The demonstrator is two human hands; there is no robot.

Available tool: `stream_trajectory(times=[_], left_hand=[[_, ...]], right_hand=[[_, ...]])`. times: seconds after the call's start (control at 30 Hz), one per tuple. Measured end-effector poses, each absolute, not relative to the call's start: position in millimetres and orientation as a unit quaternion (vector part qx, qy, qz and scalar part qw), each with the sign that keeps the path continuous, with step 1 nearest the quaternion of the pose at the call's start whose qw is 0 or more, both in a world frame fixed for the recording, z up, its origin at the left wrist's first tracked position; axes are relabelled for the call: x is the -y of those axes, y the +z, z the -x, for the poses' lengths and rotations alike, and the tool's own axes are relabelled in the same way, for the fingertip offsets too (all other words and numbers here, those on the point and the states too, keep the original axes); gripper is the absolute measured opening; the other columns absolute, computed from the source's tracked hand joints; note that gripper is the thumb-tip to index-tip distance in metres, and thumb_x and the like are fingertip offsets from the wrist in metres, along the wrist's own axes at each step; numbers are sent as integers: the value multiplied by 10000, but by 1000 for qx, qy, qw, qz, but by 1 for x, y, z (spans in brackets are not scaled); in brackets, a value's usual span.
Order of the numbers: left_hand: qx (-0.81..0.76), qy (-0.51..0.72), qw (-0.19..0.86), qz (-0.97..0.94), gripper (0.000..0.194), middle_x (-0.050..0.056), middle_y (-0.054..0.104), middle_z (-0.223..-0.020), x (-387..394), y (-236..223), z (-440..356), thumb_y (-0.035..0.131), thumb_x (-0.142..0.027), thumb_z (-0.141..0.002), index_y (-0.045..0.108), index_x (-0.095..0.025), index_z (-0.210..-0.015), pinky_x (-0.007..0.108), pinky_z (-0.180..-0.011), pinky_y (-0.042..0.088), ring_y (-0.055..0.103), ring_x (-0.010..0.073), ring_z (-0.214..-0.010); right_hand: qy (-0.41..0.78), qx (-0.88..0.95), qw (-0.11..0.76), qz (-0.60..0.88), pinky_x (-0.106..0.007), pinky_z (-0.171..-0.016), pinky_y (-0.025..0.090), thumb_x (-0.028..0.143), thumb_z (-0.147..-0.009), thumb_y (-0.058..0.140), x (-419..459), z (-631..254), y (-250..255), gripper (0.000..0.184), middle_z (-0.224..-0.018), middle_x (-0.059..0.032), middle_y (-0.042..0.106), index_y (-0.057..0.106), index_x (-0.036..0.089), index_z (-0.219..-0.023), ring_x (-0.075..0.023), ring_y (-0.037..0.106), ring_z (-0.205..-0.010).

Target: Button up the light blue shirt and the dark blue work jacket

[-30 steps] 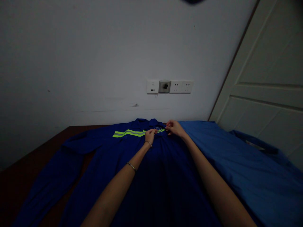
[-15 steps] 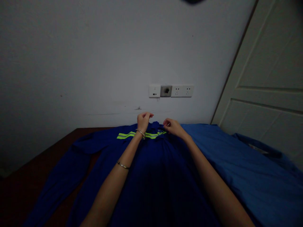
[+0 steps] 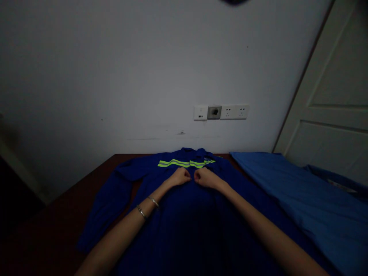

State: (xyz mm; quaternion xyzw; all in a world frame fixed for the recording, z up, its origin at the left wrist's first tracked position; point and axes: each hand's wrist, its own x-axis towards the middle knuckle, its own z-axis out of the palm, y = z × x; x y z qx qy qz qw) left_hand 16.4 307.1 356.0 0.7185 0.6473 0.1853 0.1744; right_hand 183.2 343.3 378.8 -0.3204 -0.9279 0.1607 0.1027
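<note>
A dark blue work jacket lies spread out in front of me, its collar toward the wall and one sleeve stretched down to the left. A yellow-green reflective stripe crosses its chest. Just below the stripe, my left hand, with two bracelets on the wrist, is closed at the front of the jacket. Close beside it my right hand is closed as well, fingers curled on the front edge. Both seem to pinch the jacket's cloth, though the fingertips are partly hidden.
The jacket lies on a dark red-brown tabletop against a pale wall. A lighter blue cloth covers the right side. Wall sockets sit above the back edge, and a panelled door stands at the right.
Both hands have come down from the collar to below the stripe and closer together. The view has swung slightly left, and the collar and stripe now show fully.
</note>
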Motion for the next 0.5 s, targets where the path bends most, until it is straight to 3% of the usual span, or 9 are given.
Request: stream_trajectory(times=[0.3,0.5], left_hand=[[-626,203,62,-750,202,91,643,-882,-286,326,-22,536,-151,-739,678,-120,-879,260,-737,429,575,180,-805],[-597,216,-5,-772,233,90,579,-871,-276,314,-25,421,-152,-833,652,-119,-826,275,-765,427,538,170,-828]], right_hand=[[25,898,113,425,-276,-682,418,334,-776,500,-304,-181,346,254,-965,-102,619,602,161,-931,-220,592,-884],[-25,885,115,450,-301,-689,442,292,-829,423,-304,-176,342,269,-929,-129,627,615,131,-924,-241,597,-886]])
